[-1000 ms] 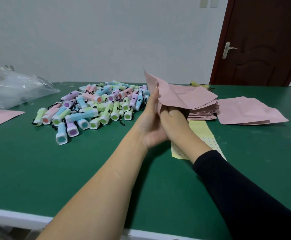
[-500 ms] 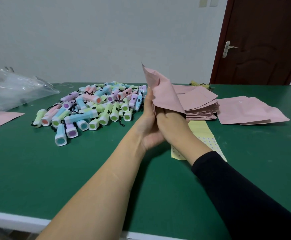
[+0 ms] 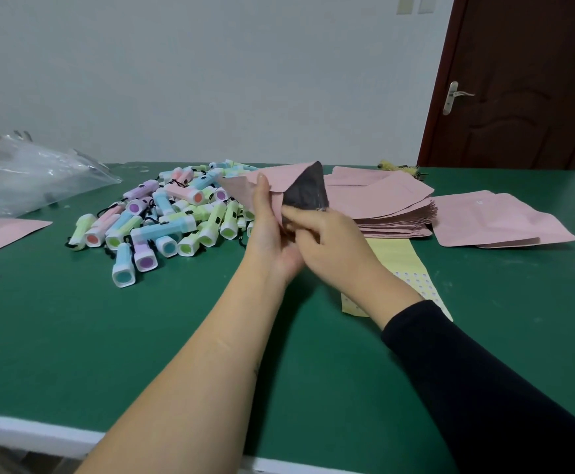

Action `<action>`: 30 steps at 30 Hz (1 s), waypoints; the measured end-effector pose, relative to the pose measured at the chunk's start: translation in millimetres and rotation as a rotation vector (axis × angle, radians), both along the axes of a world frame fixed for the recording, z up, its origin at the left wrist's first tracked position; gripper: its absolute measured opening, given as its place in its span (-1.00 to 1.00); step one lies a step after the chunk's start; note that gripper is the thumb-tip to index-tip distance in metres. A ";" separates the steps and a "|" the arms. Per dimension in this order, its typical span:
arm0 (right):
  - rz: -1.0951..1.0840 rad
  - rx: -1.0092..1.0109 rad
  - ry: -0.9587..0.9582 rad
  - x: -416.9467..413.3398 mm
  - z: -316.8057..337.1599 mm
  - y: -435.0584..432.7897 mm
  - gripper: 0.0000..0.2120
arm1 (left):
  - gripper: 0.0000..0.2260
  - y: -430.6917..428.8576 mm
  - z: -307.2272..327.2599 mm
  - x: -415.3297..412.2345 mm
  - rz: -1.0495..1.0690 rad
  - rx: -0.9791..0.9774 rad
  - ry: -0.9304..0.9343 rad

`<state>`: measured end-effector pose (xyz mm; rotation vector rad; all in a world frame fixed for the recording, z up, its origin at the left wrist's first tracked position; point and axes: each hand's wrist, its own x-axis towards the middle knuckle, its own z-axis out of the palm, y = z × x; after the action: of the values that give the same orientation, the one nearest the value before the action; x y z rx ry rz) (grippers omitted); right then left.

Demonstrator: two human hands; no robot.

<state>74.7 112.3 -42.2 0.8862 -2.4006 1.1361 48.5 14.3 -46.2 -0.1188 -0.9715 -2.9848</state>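
Green table (image 3: 74, 336) | you've got the pink pouch (image 3: 286, 174) up mid-frame | left hand (image 3: 268, 230) grips one wall, right hand (image 3: 334, 248) pinches the other, so the mouth gapes | likely ready for something from the flashlight pile (image 3: 176, 213) centre-left | spare pouch stack (image 3: 388, 200) sits right of your hands

Pink pouch (image 3: 245, 191) with dark lining, pastel flashlights (image 3: 163, 217), yellow dotted sheet (image 3: 402, 265), green table (image 3: 74, 330).

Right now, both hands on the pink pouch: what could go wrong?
The left hand and right hand both pinch the pouch open, so neither is free to fetch a flashlight; letting go may close its mouth. The right forearm hangs over the sticker sheet and could drag it.
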 end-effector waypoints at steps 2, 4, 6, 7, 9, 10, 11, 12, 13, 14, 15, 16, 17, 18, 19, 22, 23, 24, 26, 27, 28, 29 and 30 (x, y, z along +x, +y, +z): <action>-0.100 -0.169 0.106 3.0 2.5 2.8 -0.62 | -0.46 -2.8 0.6 1.1 -0.004 -0.050 -0.039; -0.206 -0.397 0.181 1.8 7.3 7.1 -0.71 | -0.46 -0.3 2.2 0.2 0.098 -0.309 -0.069; -0.264 -0.543 0.189 -1.5 14.3 11.8 -0.78 | -0.26 6.3 2.4 0.8 0.276 -0.675 -0.105; -0.273 -0.590 0.154 -3.1 17.6 14.3 -0.78 | -0.16 9.2 1.2 2.3 0.390 -0.828 -0.101; -0.270 -0.672 0.071 -6.9 22.9 18.8 -0.73 | -0.05 12.1 -5.1 3.9 0.576 -1.067 0.041; -0.269 -0.712 0.046 -8.3 24.8 21.0 -0.72 | -0.01 12.0 -9.9 3.2 0.611 -1.184 0.122; -0.277 -0.746 0.034 -9.6 26.5 23.4 -0.73 | 0.03 12.2 -14.0 3.5 0.621 -1.295 0.177; -0.297 -0.771 0.027 -11.5 27.5 26.4 -0.76 | 0.05 11.4 -16.6 4.3 0.623 -1.388 0.214; -0.321 -0.791 0.009 -14.2 28.4 30.1 -0.78 | 0.06 10.7 -18.7 5.0 0.624 -1.458 0.242; -0.343 -0.815 -0.028 -17.9 29.0 34.8 -0.80 | 0.06 9.6 -20.2 5.3 0.626 -1.504 0.265; -0.353 -0.838 -0.075 -21.8 29.5 40.1 -0.80 | 0.05 8.5 -21.6 5.5 0.631 -1.540 0.285; -0.352 -0.852 -0.123 -25.1 29.6 45.1 -0.81 | 0.03 7.6 -22.0 6.0 0.641 -1.577 0.300; -0.344 -0.849 -0.157 -27.7 29.5 49.3 -0.82 | 0.02 6.9 -22.1 6.6 0.651 -1.617 0.306; -0.344 -0.825 -0.170 -29.7 28.5 51.7 -0.85 | 0.01 6.2 -22.1 6.9 0.661 -1.651 0.302; -0.351 -0.794 -0.159 -31.0 27.3 52.8 -0.88 | 0.00 5.4 -22.0 6.7 0.669 -1.674 0.294; -0.363 -0.802 -0.118 -32.1 23.9 50.9 -0.96 | 0.00 4.7 -22.7 7.3 0.678 -1.707 0.275; -0.357 -0.843 -0.138 -32.4 24.0 49.6 -0.94 | 0.01 4.5 -23.3 6.9 0.684 -1.720 0.269; -0.350 -0.889 -0.179 -33.1 24.5 49.0 -0.91 | 0.02 3.7 -23.2 6.1 0.683 -1.718 0.251; -0.338 -0.949 -0.293 -35.3 23.0 48.2 -0.88 | 0.04 1.3 -18.6 4.3 0.646 -1.568 0.140; -0.339 -0.936 -0.349 -36.3 20.5 47.5 -0.87 | 0.04 0.0 -14.4 3.6 0.612 -1.407 0.055; -0.346 -0.888 -0.397 -36.7 16.2 46.2 -0.88 | 0.02 -1.8 -9.3 3.4 0.567 -1.218 -0.038; -0.352 -0.821 -0.431 -36.7 11.3 43.9 -0.88 | -0.01 -4.9 -4.2 3.2 0.513 -1.031 -0.121; -0.353 -0.740 -0.444 -36.2 5.5 40.3 -0.89 | -0.08 -9.3 0.2 3.5 0.444 -0.865 -0.171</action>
<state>38.5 152.6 -36.8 -0.0320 -2.0155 2.0000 52.0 5.0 -46.0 0.3158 -1.9264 -2.0308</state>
